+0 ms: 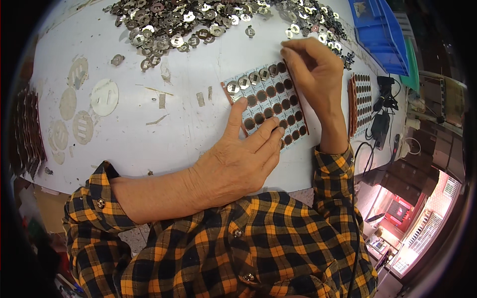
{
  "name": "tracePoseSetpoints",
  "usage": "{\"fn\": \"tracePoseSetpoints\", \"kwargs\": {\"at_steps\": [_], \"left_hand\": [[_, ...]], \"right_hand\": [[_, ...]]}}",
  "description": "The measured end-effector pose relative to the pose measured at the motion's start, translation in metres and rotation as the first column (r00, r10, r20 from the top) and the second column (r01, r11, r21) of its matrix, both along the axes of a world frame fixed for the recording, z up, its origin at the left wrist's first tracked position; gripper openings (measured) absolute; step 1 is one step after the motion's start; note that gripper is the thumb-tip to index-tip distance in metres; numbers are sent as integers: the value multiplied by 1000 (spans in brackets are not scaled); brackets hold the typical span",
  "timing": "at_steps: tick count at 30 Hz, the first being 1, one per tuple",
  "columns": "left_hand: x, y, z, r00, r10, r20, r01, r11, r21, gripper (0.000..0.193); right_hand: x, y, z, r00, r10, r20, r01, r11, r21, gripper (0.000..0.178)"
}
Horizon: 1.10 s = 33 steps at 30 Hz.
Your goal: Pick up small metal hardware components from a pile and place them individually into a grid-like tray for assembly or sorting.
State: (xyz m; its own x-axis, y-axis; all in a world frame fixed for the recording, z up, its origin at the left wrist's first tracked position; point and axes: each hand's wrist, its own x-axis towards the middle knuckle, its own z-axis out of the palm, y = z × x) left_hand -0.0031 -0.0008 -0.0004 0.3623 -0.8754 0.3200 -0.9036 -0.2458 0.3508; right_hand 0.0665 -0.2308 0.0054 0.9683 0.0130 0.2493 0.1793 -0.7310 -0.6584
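A light-blue panel (266, 104) with orange edges and rows of dark round discs lies tilted on the table in front of me. Along its far row sit several silver metal pieces (254, 78); the disc at that row's right end is dark. My left hand (236, 166) rests over the near left part of the panel, its fingers apart, the index fingertip touching near the row's left end. Just beyond the far right corner, my right hand (318, 72) is raised with thumb and index finger pinched. Whatever lies between those fingertips is too small to make out.
A large heap of metal pieces (169, 25) spreads across the far side of the table (194, 64), with a smaller pile (318, 20) to its right. A blue bin (380, 35) stands far right. Stacked panels (361, 99) and black adapters (380, 126) are right; more stacks (27, 131) left.
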Motion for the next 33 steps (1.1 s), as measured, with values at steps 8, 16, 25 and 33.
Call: {"fn": "tracePoseSetpoints", "kwargs": {"at_steps": [8,16,25,33], "left_hand": [[-1,1,1,999,-3,45,3,1000,7,29],[1,2,0,999,-3,35,3,1000,4,29],[1,0,-2,1000,0,11,0,1000,-12,32],[17,1,4,966,57,-251,-133,945,-298,59]], "right_hand": [[54,4,-11,907,393,151,-345,899,-269,18],[26,-26,39,985,111,-129,-46,905,422,18],[-39,-18,31,883,155,-443,121,837,534,11],[-51,0,38,849,260,-460,49,828,559,7]]}}
